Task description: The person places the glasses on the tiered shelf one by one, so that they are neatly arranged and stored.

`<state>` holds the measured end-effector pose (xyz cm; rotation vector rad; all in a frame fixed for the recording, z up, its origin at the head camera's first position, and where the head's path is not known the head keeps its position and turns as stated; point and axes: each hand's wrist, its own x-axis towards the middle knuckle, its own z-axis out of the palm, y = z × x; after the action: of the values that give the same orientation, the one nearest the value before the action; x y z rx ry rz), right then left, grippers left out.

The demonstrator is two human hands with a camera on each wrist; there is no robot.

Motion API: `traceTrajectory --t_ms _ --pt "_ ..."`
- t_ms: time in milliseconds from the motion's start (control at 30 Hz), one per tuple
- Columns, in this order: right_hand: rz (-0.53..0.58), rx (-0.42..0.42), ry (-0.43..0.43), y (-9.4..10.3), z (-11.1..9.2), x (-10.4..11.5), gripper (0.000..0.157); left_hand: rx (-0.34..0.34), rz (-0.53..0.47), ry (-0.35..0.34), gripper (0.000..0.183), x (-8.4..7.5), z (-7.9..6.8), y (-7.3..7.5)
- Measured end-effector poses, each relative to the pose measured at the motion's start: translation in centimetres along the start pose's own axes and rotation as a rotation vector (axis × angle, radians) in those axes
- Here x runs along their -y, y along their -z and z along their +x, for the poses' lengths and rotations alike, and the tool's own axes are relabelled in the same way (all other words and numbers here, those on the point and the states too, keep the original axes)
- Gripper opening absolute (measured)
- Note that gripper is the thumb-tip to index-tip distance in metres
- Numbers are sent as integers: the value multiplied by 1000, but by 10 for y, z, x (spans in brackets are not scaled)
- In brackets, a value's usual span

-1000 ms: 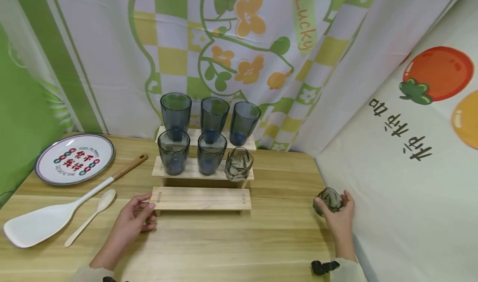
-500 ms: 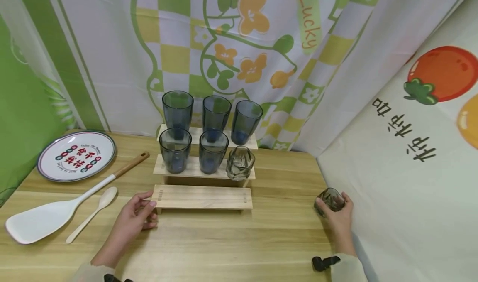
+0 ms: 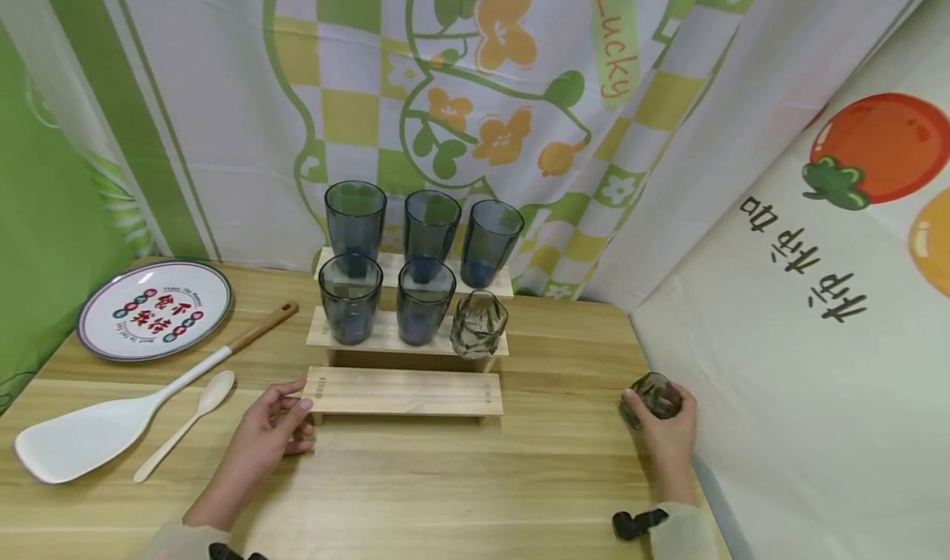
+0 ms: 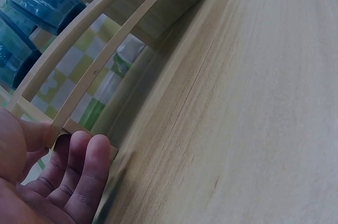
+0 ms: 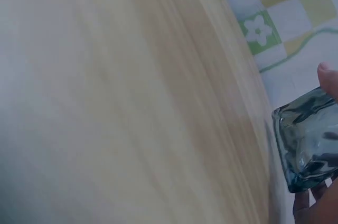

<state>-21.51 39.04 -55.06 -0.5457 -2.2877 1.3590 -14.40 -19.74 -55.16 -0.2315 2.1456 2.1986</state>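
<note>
On the table's right side, my right hand [image 3: 671, 440] grips a small faceted grey glass [image 3: 655, 399] between thumb and fingers. In the right wrist view, the tumbler [image 5: 306, 139] is tilted, with only part of the hand showing. At the left end of a three-tier wooden rack [image 3: 404, 391], my left hand [image 3: 269, 428] pinches the lowest tier, thumb above and fingers below in the left wrist view. That tier bears nothing. Two blue glasses [image 3: 350, 300] and another faceted glass [image 3: 478, 325] stand on the middle tier. Three tall blue glasses [image 3: 432, 230] fill the top tier.
A white plate [image 3: 215, 284] with printed characters lies at the back left. Beside it are a white turner [image 3: 92, 440] with a wooden handle and a wooden spoon [image 3: 181, 428]. A patterned curtain [image 3: 223, 131] hangs behind the rack; a white wall panel [image 3: 816, 395] bounds the right side.
My right hand has shifted slightly left with the faceted glass. The left hand keeps its hold on the rack. The head view has moved a little.
</note>
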Motion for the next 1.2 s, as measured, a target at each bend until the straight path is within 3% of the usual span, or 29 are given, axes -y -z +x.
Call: traceTrajectory --t_ms 133,433,700,933,1200 --pt "37 58 20 -8 -14 17 90 -9 -1 5 51 0 0 1" --pt "96 351 103 -35 -52 72 84 -24 -8 12 50 -1 -1 4" --pt "139 552 186 -68 -84 126 80 -23 -7 7 50 0 -2 5" --pt "198 653 322 -99 -107 161 78 -19 14 18 51 0 -2 1" --pt "169 740 466 -133 -135 184 83 -35 7 22 46 0 2 -1"
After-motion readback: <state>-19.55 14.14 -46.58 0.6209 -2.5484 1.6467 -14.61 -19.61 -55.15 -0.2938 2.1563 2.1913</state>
